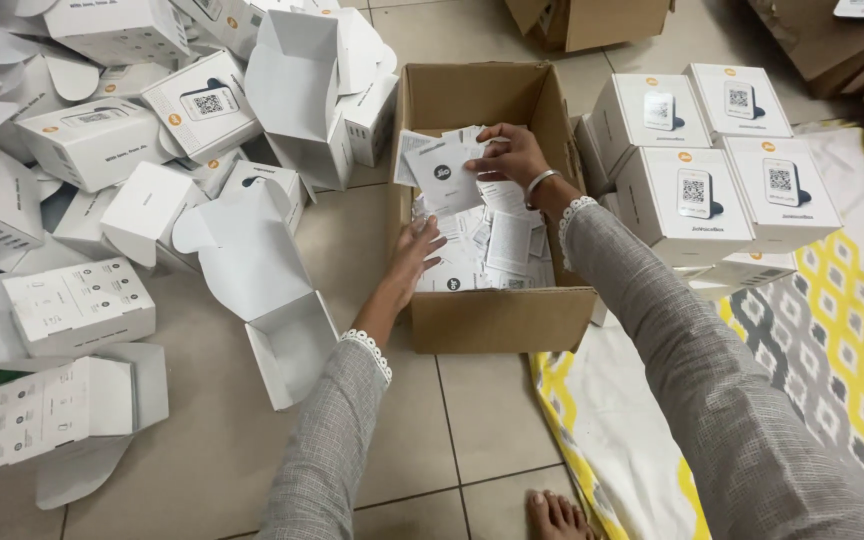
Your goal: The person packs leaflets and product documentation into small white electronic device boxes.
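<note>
The right hand (508, 152) has its fingers curled over the top edge of a white leaflet (444, 175), pinching it and holding it up just above the heap of paper. The left hand (414, 250) reaches in lower down, fingers spread and flat, resting on the loose white leaflets and cards (497, 245) that fill the bottom of the box; it grips nothing that I can see. A metal bangle (540, 184) sits on the right wrist, and both arms wear grey sleeves with white lace cuffs.

All this paper lies inside an open brown cardboard box (497, 318) standing on the tiled floor (452, 430). To its right, closed white product boxes (692, 190) are stacked neatly at the edge of a yellow and grey patterned mat (832, 340). To its left, opened white boxes (252, 260) lie scattered, flaps up. A bare foot (557, 515) shows near the mat's edge.
</note>
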